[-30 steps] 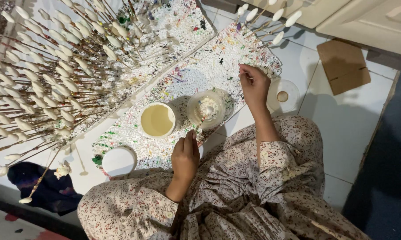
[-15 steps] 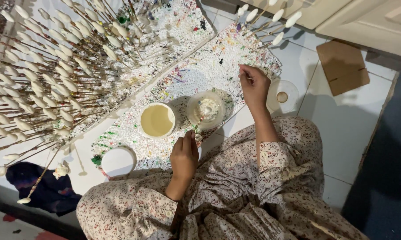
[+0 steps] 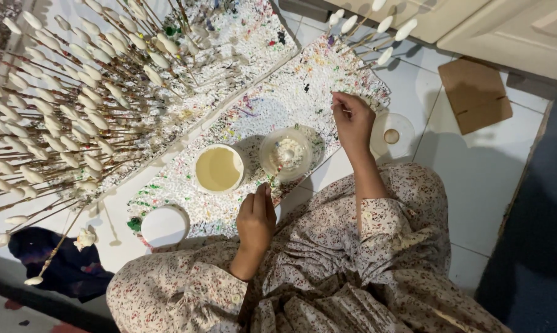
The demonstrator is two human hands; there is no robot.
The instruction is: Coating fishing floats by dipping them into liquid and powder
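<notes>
My left hand (image 3: 257,217) rests near my lap and pinches a thin stick whose far end dips into a clear plastic cup (image 3: 288,154) holding white bits. Left of the cup stands a white bowl (image 3: 218,168) of cream-coloured liquid. My right hand (image 3: 352,120) hovers over the paint-speckled foam board (image 3: 278,105) just right of the cup, fingers pinched on something small and thin that I cannot make out. Both sleeves are floral.
Many sticks with white oval tips (image 3: 75,105) stand in foam at the left and several more (image 3: 377,31) at the top. A white lid (image 3: 164,226), a clear lid (image 3: 392,135), a cardboard piece (image 3: 476,95) and a dark cloth (image 3: 56,262) lie on the tiled floor.
</notes>
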